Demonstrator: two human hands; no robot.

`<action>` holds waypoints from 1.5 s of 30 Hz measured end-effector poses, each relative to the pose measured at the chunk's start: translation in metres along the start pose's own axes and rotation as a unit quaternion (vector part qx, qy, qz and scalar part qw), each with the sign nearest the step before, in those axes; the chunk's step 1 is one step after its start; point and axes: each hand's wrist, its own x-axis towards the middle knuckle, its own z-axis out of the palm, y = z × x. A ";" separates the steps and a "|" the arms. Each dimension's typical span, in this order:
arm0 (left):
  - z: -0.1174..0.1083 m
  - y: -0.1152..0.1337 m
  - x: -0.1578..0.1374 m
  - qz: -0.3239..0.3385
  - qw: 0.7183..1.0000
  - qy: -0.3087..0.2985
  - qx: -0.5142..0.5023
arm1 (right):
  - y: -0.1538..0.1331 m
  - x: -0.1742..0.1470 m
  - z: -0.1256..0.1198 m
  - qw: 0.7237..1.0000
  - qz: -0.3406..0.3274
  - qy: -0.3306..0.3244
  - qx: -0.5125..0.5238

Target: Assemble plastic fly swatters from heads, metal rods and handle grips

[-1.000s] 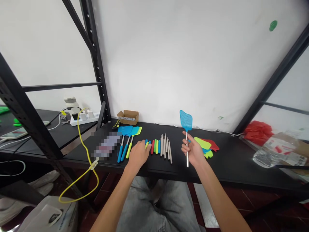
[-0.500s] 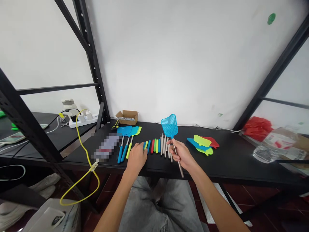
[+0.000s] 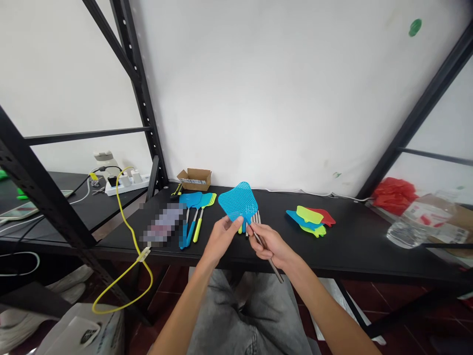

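A blue fly swatter (image 3: 238, 199) with a meshed head and a metal rod is held up over the front of the black table. My left hand (image 3: 220, 239) pinches the lower edge of its head, thumb on top. My right hand (image 3: 271, 244) is closed round the rod just below the head, and the rod's bare end points down toward me. Behind my hands, metal rods (image 3: 257, 217) and coloured grips (image 3: 240, 230) lie partly hidden. To the left lie several fly swatters (image 3: 198, 229) with blue or yellow-green grips. Loose blue, yellow-green and red swatter heads (image 3: 310, 215) are piled on the right.
A small open cardboard box (image 3: 194, 180) stands at the back left of the black table (image 3: 362, 236). A yellow cable (image 3: 127, 222) hangs over the left edge near a blurred-out object (image 3: 164, 224). On the right are a plastic bottle (image 3: 421, 222) and a red bag (image 3: 394, 195).
My left hand has left the coloured grips and taken hold of the swatter head. The swatter has tilted and its head has moved left, with my right hand still on the rod.
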 end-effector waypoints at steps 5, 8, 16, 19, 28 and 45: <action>0.028 0.010 0.005 0.002 0.990 0.017 -0.140 | -0.001 0.005 0.010 1.000 -0.020 -0.001 -0.005; 0.033 0.011 0.013 -0.004 0.985 0.067 -0.159 | -0.001 0.005 0.013 0.986 -0.081 0.066 -0.128; -0.038 0.015 0.036 0.002 0.943 0.291 -0.163 | 0.013 -0.003 -0.039 0.920 -0.139 0.277 -0.242; -0.034 0.011 0.026 -0.002 0.970 0.219 -0.108 | 0.014 0.019 -0.065 0.930 -0.090 0.328 -0.141; 0.021 0.000 0.012 -0.022 0.997 -0.028 0.067 | 0.007 0.028 -0.061 0.895 -0.161 0.357 -0.213; -0.072 -0.019 0.014 -0.166 0.746 0.106 0.637 | -0.042 -0.062 -0.185 0.599 -0.023 0.532 -0.598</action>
